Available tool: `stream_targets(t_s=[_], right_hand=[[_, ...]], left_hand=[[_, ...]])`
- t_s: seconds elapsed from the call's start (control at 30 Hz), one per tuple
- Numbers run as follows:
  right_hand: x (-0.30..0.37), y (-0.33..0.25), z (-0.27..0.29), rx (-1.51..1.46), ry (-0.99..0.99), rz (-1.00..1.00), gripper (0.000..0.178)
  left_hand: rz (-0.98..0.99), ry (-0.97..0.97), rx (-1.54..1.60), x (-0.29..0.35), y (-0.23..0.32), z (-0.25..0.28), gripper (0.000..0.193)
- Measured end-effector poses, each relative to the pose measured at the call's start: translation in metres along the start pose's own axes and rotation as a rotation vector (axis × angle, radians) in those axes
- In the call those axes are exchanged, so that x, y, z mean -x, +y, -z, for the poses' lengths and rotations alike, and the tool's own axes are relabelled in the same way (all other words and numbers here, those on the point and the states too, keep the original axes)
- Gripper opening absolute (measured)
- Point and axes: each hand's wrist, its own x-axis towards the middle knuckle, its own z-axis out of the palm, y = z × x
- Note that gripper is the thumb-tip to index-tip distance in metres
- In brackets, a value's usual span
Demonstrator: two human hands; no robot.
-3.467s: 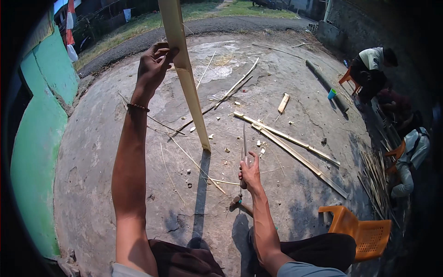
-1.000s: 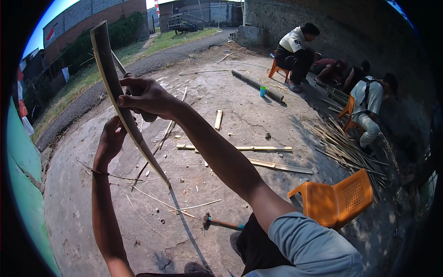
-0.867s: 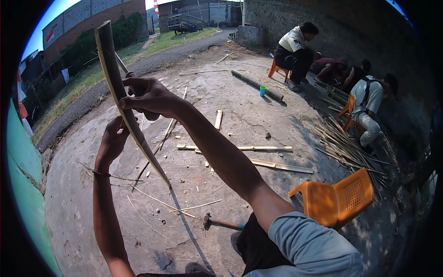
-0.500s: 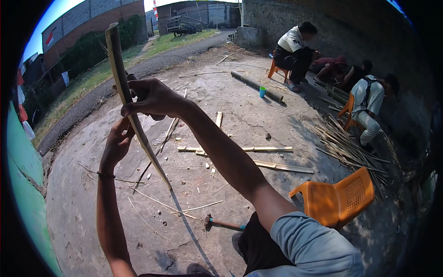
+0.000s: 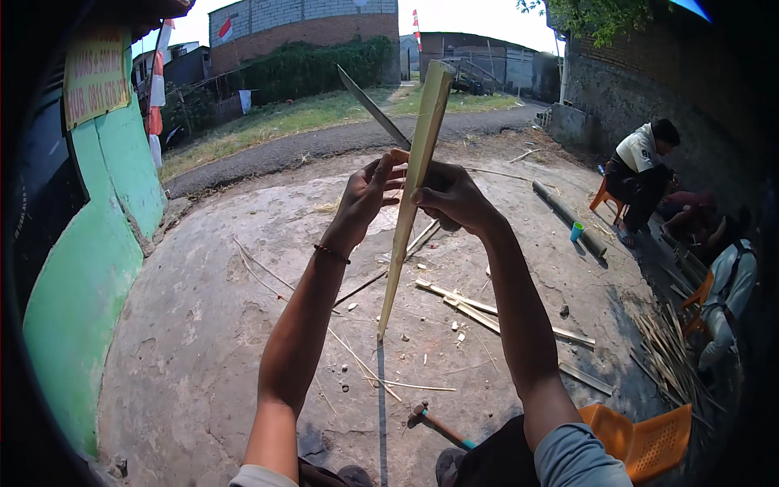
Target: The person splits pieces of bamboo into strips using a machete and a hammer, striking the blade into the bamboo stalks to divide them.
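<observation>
A long split bamboo strip [image 5: 411, 183] stands nearly upright before me, its narrow lower end at the ground. My right hand [image 5: 454, 195] is closed at its right side, thumb pressed on its face. Behind the strip a long knife blade [image 5: 369, 101] slants up to the left; its handle, mostly hidden, lines up with my right fist. My left hand [image 5: 367, 199] is at the strip's left side, fingers apart and loosely bent. Some of its fingertips pass out of sight behind the bamboo. On the ground near my feet lies a hammer [image 5: 442, 426].
Bamboo slats [image 5: 495, 312] and thin slivers lie ahead. Farther right are a bamboo pole [image 5: 556, 207], a green-blue cup [image 5: 576, 232] and a heap of strips [image 5: 669, 349]. An orange chair [image 5: 641, 442] is near my right. Several people sit by the right wall; a green wall [image 5: 89, 276] is left.
My view has swung left, and the hands and strip now stand near the middle. The strip has turned, showing its pale face, and the knife blade now shows clearly.
</observation>
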Motion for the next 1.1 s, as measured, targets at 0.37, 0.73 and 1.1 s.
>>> stream_targets(t_s=[0.37,0.73,1.1], right_hand=[[-0.022,-0.008,-0.025,-0.046,-0.116,0.163,0.052],[-0.025,-0.017,-0.014,0.187,-0.041,0.061,0.057],[-0.006,-0.01,0.013,0.554,0.144,0.235,0.038]], left_hand=[[0.287,-0.344,-0.016,-0.053,0.062,0.049,0.039],[0.019,-0.301,-0.273,-0.078,0.041,0.053,0.031],[0.319,0.441,-0.691,-0.116,0.141,0.097,0.03]])
